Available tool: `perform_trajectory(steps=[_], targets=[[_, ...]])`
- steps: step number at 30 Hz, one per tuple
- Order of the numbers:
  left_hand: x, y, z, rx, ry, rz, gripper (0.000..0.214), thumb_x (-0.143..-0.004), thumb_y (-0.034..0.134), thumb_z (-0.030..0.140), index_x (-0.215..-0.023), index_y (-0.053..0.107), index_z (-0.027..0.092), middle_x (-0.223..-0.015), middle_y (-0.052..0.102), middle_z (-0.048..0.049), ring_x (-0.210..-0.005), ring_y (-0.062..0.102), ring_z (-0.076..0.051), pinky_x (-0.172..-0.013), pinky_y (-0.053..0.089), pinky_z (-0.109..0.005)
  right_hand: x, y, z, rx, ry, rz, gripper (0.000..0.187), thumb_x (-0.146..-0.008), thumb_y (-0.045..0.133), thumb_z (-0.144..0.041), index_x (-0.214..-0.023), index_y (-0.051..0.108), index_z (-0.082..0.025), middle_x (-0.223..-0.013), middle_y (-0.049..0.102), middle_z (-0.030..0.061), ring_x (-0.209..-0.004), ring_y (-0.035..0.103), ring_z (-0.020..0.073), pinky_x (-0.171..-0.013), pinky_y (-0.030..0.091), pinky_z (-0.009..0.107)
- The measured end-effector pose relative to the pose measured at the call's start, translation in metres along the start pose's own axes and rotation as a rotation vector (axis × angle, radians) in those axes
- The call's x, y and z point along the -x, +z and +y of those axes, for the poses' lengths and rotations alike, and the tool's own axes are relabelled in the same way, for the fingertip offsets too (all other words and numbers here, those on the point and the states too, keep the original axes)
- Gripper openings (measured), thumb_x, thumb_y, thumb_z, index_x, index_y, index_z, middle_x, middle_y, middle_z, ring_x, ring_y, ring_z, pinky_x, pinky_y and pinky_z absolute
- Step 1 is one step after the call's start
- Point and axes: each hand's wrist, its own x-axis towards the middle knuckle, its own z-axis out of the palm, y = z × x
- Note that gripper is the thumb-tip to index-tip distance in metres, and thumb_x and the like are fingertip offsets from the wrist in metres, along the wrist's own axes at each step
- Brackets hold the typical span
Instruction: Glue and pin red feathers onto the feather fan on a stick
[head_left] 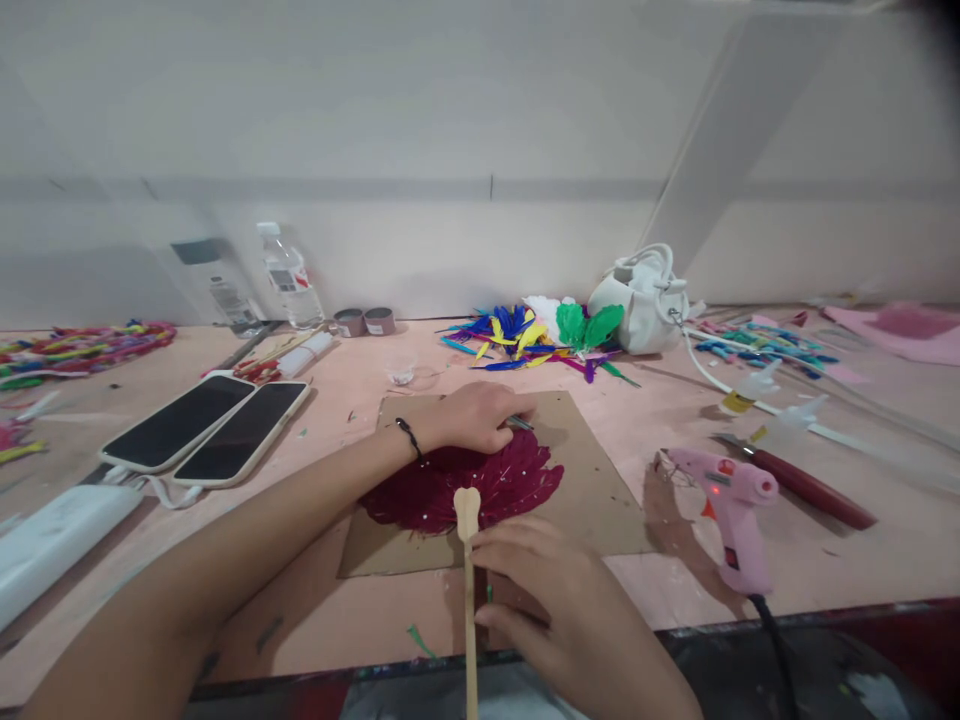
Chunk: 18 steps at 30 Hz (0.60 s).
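A dark red feather fan (480,483) lies on a brown cardboard sheet (592,470), with a pale wooden stick handle (469,590) running from its base toward me. My left hand (472,415) reaches across the fan's top edge, fingers curled round a thin metal tool whose tip pokes out to the right. A black band circles that wrist. My right hand (540,590) rests at the fan's base beside the stick, fingers bent and pressed on the handle and cardboard.
A pink glue gun (731,500) stands right of the cardboard, with a red-handled tool (806,490) behind it. Two phones (206,428) lie left. Loose coloured feathers (536,335), a white bag (645,300), a water bottle (289,275) and two small tubs (365,321) line the back.
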Motion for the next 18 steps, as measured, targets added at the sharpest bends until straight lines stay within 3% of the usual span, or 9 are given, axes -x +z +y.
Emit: perform_trajectory(steps=[11, 18], targets=[[0.0002, 0.0058, 0.0014, -0.017, 0.024, 0.015, 0.026, -0.076, 0.055, 0.011, -0.098, 0.066, 0.02, -0.095, 0.072, -0.0068, -0.088, 0.064, -0.023, -0.078, 0.047, -0.033, -0.0008, -0.0009, 0.0008, 0.01, 0.011, -0.018, 0.045, -0.084, 0.074, -0.002, -0.122, 0.073, -0.026, -0.125, 0.073, 0.0002, -0.116, 0.064, 0.0191, -0.102, 0.048, 0.03], [0.0009, 0.0065, 0.0072, -0.134, 0.046, 0.005, 0.016, -0.078, 0.056, 0.015, -0.092, 0.062, 0.021, -0.084, 0.068, -0.0054, -0.078, 0.06, -0.023, -0.07, 0.041, -0.034, -0.0007, -0.0011, 0.0025, -0.001, 0.01, -0.017, 0.045, -0.084, 0.073, -0.001, -0.121, 0.073, -0.026, -0.123, 0.074, 0.0005, -0.115, 0.064, 0.0199, -0.101, 0.048, 0.031]])
